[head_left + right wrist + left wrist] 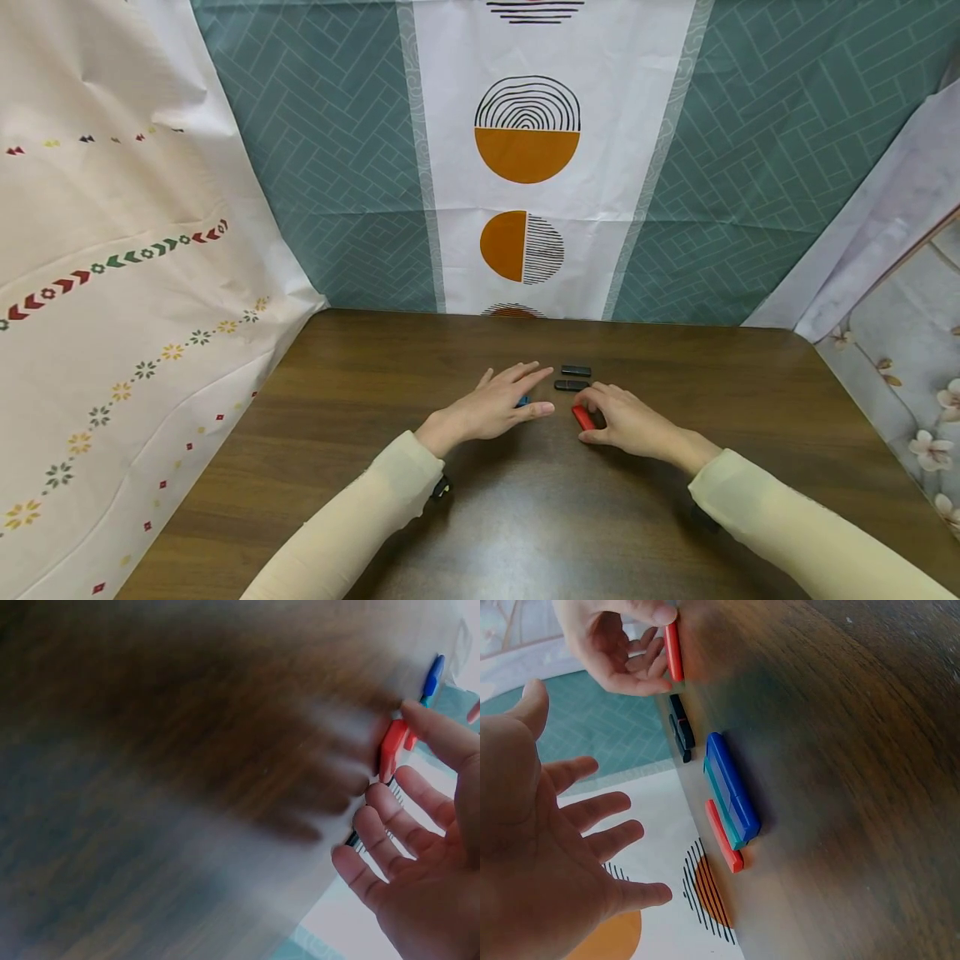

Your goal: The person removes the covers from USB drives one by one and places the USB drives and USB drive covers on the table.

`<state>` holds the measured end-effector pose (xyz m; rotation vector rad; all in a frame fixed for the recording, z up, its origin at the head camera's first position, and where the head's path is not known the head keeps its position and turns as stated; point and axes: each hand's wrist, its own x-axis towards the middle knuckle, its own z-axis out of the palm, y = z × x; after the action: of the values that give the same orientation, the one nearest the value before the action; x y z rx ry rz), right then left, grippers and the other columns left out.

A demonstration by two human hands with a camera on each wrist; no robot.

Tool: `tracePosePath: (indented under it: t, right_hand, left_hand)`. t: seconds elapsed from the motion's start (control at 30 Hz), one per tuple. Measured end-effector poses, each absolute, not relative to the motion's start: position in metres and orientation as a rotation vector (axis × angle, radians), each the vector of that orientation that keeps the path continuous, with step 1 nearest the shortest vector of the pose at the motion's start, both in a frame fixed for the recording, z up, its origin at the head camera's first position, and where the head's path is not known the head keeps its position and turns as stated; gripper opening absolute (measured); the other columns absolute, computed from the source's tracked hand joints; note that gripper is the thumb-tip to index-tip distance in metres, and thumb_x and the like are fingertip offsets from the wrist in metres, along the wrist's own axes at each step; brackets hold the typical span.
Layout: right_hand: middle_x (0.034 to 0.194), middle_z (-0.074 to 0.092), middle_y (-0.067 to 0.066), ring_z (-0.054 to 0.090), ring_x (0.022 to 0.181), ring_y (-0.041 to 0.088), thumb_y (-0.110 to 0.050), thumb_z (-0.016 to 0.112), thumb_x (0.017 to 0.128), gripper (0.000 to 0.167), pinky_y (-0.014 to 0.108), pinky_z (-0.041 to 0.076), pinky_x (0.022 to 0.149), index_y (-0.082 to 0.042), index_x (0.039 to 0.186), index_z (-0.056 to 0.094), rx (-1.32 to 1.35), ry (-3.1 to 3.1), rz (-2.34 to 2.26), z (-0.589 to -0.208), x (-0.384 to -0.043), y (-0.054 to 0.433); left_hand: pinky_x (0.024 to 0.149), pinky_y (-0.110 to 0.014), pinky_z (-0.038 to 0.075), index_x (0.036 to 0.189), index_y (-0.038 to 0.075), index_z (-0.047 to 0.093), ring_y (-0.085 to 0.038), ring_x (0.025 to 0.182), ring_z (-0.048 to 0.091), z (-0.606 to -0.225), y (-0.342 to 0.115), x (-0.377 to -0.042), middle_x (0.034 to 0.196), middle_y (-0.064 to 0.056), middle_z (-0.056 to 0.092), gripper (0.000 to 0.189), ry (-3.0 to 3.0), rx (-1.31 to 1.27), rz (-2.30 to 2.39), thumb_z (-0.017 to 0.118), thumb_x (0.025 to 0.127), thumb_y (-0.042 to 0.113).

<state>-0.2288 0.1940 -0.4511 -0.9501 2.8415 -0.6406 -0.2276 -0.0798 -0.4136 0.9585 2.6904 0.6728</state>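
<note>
My right hand pinches a red stick-shaped piece on the table, thumb at one end and index finger at the other. In the left wrist view this red piece stands out between those fingertips. My left hand hovers with spread fingers, holding nothing, and covers most of a blue piece. From the left wrist, the blue piece lies beside a teal piece and another red piece. Their exact kind cannot be told.
Two small black sticks, a farther one and a nearer one, lie side by side behind the right hand. Brown wood covers the tabletop. A patterned cloth hangs along the back edge, with more cloth at both sides.
</note>
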Motion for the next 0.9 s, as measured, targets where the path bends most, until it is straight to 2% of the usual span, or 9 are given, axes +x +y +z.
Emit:
tracePosePath:
  t: [0.2,0.47,0.6,0.8,0.9]
  right_hand:
    - [0.103,0.06,-0.001,0.055,0.095,0.02,-0.014,0.086,0.088,0.046,0.043,0.048,0.084,-0.006,0.128,0.065,-0.99,2.803,-0.7,-0.4495,-0.2284,0.1934]
    - [0.106,0.063,-0.001,0.056,0.1,0.021,0.007,0.079,0.087,0.047,0.044,0.049,0.088,-0.007,0.13,0.065,-1.022,2.768,-0.778,-0.4502,-0.229,0.199]
    - [0.102,0.062,-0.001,0.055,0.095,0.02,0.004,0.08,0.087,0.041,0.045,0.048,0.086,-0.007,0.126,0.068,-0.992,2.812,-0.731,-0.4491,-0.2291,0.201]
    - [0.09,0.059,-0.004,0.05,0.085,0.016,-0.006,0.082,0.089,0.024,0.037,0.043,0.077,-0.006,0.111,0.073,-0.971,2.831,-0.652,-0.4477,-0.2311,0.2005]
    - [0.09,0.059,-0.005,0.05,0.085,0.015,-0.007,0.082,0.09,0.023,0.036,0.043,0.076,-0.006,0.111,0.073,-0.975,2.82,-0.635,-0.448,-0.2313,0.1989]
  left_hand:
    - [0.12,-0.071,0.011,0.166,0.022,0.029,-0.031,0.157,0.022,-0.4146,-0.0799,-0.2272,0.171,-0.009,0.025,0.069,2.692,0.963,0.673,0.043,0.108,0.057]
    - [0.12,-0.071,0.012,0.166,0.022,0.029,-0.03,0.158,0.022,-0.4167,-0.0795,-0.2282,0.171,-0.01,0.025,0.071,2.689,0.959,0.659,0.043,0.107,0.059]
    - [0.12,-0.07,0.011,0.166,0.024,0.029,-0.029,0.158,0.022,-0.4157,-0.0793,-0.2276,0.171,-0.009,0.025,0.071,2.686,0.953,0.651,0.042,0.107,0.06]
    - [0.121,-0.069,0.012,0.166,0.026,0.028,-0.027,0.158,0.022,-0.4147,-0.0775,-0.2277,0.171,-0.007,0.025,0.07,2.69,0.945,0.639,0.042,0.107,0.06]
    - [0.121,-0.068,0.012,0.166,0.026,0.029,-0.026,0.158,0.022,-0.4146,-0.0752,-0.2272,0.171,-0.007,0.025,0.07,2.681,0.957,0.639,0.042,0.107,0.061]
